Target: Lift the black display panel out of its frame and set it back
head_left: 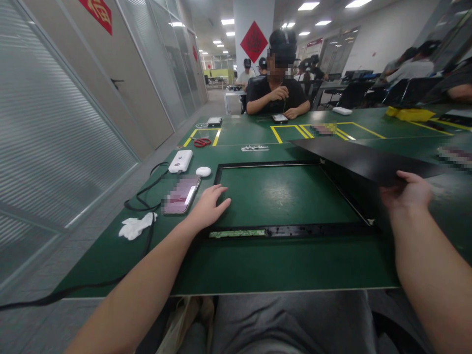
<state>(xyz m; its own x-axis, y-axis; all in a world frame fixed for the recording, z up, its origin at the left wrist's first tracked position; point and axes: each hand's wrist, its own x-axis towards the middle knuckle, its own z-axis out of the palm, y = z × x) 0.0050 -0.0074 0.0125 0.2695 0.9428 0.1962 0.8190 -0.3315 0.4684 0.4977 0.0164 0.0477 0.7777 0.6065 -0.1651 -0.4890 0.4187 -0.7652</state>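
Note:
A thin black rectangular frame lies flat on the green table in front of me, with a green circuit strip along its near bar. My left hand rests flat on the frame's left side, fingers stretched out. My right hand grips the near edge of a large black panel, holding it tilted up above the frame's right side.
Left of the frame lie a phone, a white power bank, a small white case, a black cable and crumpled white cloth. Red scissors sit further back. A person works opposite.

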